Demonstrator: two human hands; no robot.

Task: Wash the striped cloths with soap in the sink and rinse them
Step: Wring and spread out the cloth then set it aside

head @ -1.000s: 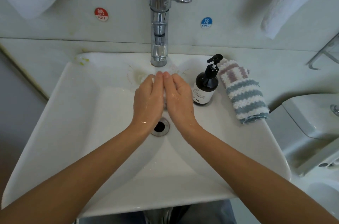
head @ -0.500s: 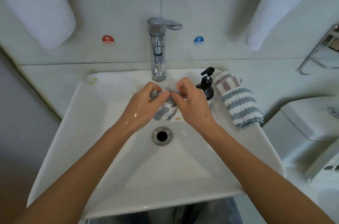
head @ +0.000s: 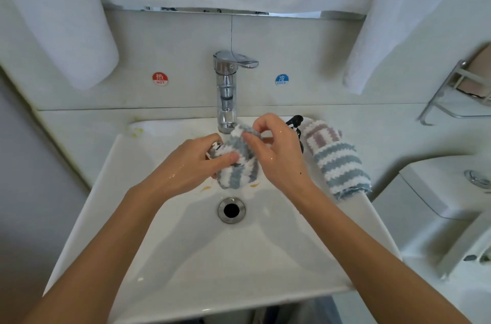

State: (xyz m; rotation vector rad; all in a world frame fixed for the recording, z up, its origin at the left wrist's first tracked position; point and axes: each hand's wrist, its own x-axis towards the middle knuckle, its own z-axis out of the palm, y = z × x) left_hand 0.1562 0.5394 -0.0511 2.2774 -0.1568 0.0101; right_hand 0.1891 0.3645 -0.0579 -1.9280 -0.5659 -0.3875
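Observation:
A wet blue-and-white striped cloth (head: 235, 167) is bunched up over the white sink (head: 159, 230), just below the chrome faucet (head: 226, 90). My left hand (head: 191, 167) grips its lower left side with the thumb across the front. My right hand (head: 276, 153) pinches the cloth's top edge near the spout. A second striped cloth (head: 336, 161), pink, blue and white, lies folded on the sink's right rim. Behind my right hand only the black pump head of the soap bottle (head: 295, 122) shows.
The drain (head: 231, 210) sits in the basin middle below the cloth. White towels (head: 61, 18) hang at the upper left and right. A metal wall rack (head: 462, 95) is at the right, and a toilet tank (head: 446, 185) stands right of the sink.
My hands went from flat, pressed together under the faucet, to holding the bunched cloth. Since half a second ago my right hand has lifted the cloth's top edge higher.

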